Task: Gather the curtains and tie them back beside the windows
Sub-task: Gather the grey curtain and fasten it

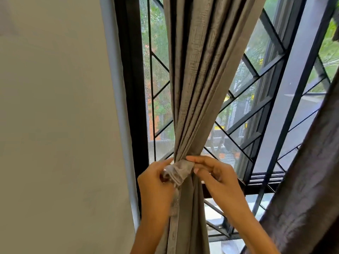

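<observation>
- While the curtain [194,88] hangs bunched by the window [256,99], left hand [156,182] and right hand [218,173] pinch the tie [180,171] wrapped around it.
- Tying step; next, the knot likely needs pulling snug.

Tie-back [178,172] end blurred; left fingertips hidden.

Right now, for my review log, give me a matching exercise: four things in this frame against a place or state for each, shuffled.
Things:
1. grey curtain
2. tie-back band
3. dark curtain
4. wall

Places or states:
A. hangs loose at the right edge
B. plain, left of the window frame
C. gathered into a bunch
D. pinched by left hand and right hand

Pairs: 1-C, 2-D, 3-A, 4-B
</observation>
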The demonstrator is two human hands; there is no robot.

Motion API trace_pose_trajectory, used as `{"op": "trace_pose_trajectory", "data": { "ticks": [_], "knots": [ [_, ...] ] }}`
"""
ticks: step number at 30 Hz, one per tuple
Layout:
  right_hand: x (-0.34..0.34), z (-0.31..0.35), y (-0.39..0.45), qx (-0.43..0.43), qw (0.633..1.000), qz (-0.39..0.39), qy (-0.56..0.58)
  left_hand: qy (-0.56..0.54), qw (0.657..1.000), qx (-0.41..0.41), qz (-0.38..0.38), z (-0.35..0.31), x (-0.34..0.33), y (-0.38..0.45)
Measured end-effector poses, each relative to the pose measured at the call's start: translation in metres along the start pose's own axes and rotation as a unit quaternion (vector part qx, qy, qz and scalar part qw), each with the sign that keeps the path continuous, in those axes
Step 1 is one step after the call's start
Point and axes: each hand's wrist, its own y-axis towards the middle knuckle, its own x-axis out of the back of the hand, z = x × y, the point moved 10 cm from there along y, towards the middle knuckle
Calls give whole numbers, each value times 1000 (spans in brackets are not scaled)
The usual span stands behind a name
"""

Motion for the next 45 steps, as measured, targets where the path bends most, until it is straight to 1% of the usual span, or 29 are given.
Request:
{"op": "trace_pose_trajectory", "data": {
  "ticks": [2,3,5,7,9,11,13,14,17,20,21,22,23,24,25,26,28,29,31,33,36,38,40,43,44,45],
  "knots": [
    [-7,-7,-2,-1,999,30,32,-85,994,49,38,7,2,-2],
    [-11,-6,-4,13,999,44,18,-121,989,62,58,6,1,-3],
    [-17,-4,-7,48,996,48,-52,-144,985,54,82,0,1,-4],
    [-23,-5,-9,83,988,48,-119,-146,985,39,78,-4,4,-1],
    [-32,-12,-10,102,978,60,-174,-138,988,37,58,1,8,3],
    [-38,-18,-11,132,963,62,-228,-141,988,59,38,10,10,5],
    [-40,-20,-13,168,943,38,-285,-160,983,86,24,17,9,4],
    [-40,-20,-14,179,939,25,-292,-169,981,97,20,20,7,3],
    [-33,-11,-17,231,941,-21,-248,-204,972,119,16,23,2,-3],
    [-21,-3,-17,275,938,-44,-207,-208,973,103,-1,19,2,-7],
    [-17,2,-18,292,933,-55,-205,-197,977,80,-15,15,4,-8],
    [-13,8,-19,312,923,-73,-214,-163,986,30,-35,7,8,-9],
    [-8,14,-21,332,909,-98,-233,-111,992,-41,-51,-5,11,-10],
    [-4,19,-23,349,893,-128,-255,-53,990,-117,-60,-18,11,-13],
    [1,24,-24,359,880,-156,-270,-8,981,-185,-64,-29,9,-16],
    [4,28,-25,366,871,-174,-278,30,969,-235,-65,-34,6,-19],
    [6,32,-24,388,863,-164,-279,85,944,-310,-74,-42,4,-22],
    [6,32,-22,397,864,-145,-273,100,930,-345,-75,-45,4,-24],
    [8,27,-15,393,878,-106,-252,122,894,-425,-68,-56,1,-32],
    [11,23,-8,382,890,-89,-230,145,857,-491,-58,-64,-4,-43],
    [18,27,-3,376,893,-113,-221,183,808,-557,-55,-71,-11,-52],
    [19,28,-2,359,895,-134,-228,198,788,-581,-55,-71,-13,-51],
    [20,26,-1,338,906,-144,-211,210,771,-599,-53,-72,-14,-48],
    [26,13,2,269,942,-171,-108,231,738,-632,-56,-77,-15,-49],
    [28,9,3,252,947,-186,-76,235,729,-641,-55,-79,-16,-50],
    [30,9,3,245,945,-203,-69,238,725,-644,-49,-81,-17,-50]
  ]
}}
